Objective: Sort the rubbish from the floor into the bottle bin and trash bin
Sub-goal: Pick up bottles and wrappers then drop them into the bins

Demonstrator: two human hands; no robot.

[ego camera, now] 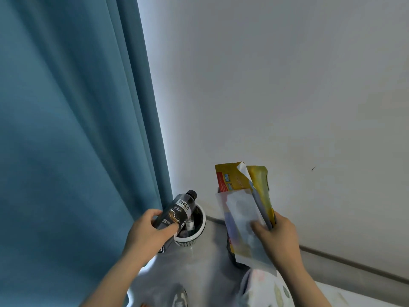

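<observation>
Bottle (pixel 177 212) gripped by left hand (pixel 150 233) above bin (pixel 194 237); wrappers (pixel 245 209) in right hand (pixel 276 234).

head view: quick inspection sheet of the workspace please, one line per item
surface: grey floor
job's things: dark bottle above the white bin, a clear bottle inside it; wrappers over a dark container, mostly hidden
clutter: patterned fabric at bottom edge, unclear what
grippers: left hand grips the dark bottle; right hand grips the wrappers
cables: nothing seen
surroundings: blue curtain left, white wall behind
</observation>
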